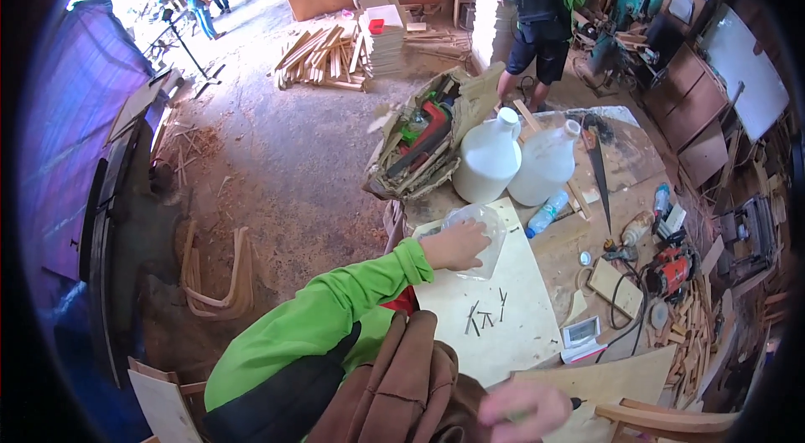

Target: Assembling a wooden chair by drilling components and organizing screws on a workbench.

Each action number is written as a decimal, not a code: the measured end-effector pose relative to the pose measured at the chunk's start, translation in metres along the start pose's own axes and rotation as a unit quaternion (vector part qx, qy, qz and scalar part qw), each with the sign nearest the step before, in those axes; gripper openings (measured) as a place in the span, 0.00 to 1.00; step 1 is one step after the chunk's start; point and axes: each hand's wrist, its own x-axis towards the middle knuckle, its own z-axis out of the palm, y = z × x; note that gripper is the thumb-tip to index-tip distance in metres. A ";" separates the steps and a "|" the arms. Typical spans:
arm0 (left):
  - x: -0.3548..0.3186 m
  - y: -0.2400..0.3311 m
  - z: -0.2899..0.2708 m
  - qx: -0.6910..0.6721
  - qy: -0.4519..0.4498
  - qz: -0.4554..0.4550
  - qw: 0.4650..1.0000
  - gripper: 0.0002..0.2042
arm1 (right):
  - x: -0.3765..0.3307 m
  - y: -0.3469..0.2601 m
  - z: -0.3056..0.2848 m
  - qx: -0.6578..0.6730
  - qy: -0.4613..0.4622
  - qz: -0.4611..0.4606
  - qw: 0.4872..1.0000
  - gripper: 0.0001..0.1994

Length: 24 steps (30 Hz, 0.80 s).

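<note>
My left hand (pixel 457 245) reaches across from a green sleeve and lies over a crumpled clear plastic container (pixel 493 229), its fingers spread against the plastic. The container sits on a pale board (pixel 524 292) on the worktable. Several screws or nails (pixel 485 319) are scattered on this board, just nearer to me than my left hand. Low in the picture my right hand (pixel 527 409) is smeared by motion, so its fingers and anything in them cannot be made out. A small dark tip (pixel 577 402) shows beside it. Brown cloth (pixel 394 384) covers part of my front.
Two white jugs (pixel 489 156), a tool-filled torn carton (pixel 419 137) and a handsaw (pixel 598 175) occupy the table's far side. To the right lie a bottle (pixel 549 212), a red power tool (pixel 669 269) and its cord. A person (pixel 541 15) stands beyond the table. Wood strips (pixel 323 57) lie piled on the floor.
</note>
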 end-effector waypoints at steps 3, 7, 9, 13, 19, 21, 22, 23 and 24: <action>-0.009 0.001 -0.003 -0.038 0.042 0.002 0.998 0.25 | 0.030 -0.020 -0.013 0.093 -0.188 -0.189 0.959 0.08; -0.019 0.000 -0.002 -0.076 0.053 -0.016 0.996 0.24 | 0.024 -0.025 -0.012 0.055 -0.202 -0.135 0.968 0.11; -0.020 -0.005 0.004 -0.067 0.048 -0.018 0.996 0.23 | 0.020 -0.029 -0.010 0.025 -0.211 -0.106 0.971 0.12; -0.016 -0.002 0.005 -0.060 0.059 0.001 0.996 0.21 | 0.035 -0.047 0.012 -0.172 0.146 0.026 0.974 0.10; -0.004 -0.011 0.018 -0.061 0.086 0.034 0.994 0.20 | 0.098 -0.061 0.005 -0.039 0.434 -0.198 0.878 0.07; -0.025 -0.014 0.008 -0.073 0.087 -0.007 0.993 0.19 | 0.118 -0.073 0.005 0.092 0.427 -0.241 0.867 0.06; -0.026 -0.014 -0.001 -0.067 0.083 -0.018 0.994 0.19 | 0.124 -0.082 0.001 0.142 0.357 -0.231 0.894 0.04; -0.026 -0.013 0.000 -0.067 0.124 -0.015 0.990 0.18 | 0.126 -0.087 -0.001 0.193 0.283 -0.219 0.914 0.03; -0.023 -0.007 0.000 -0.068 0.123 -0.013 0.990 0.18 | 0.119 -0.092 -0.009 0.192 0.284 -0.218 0.914 0.03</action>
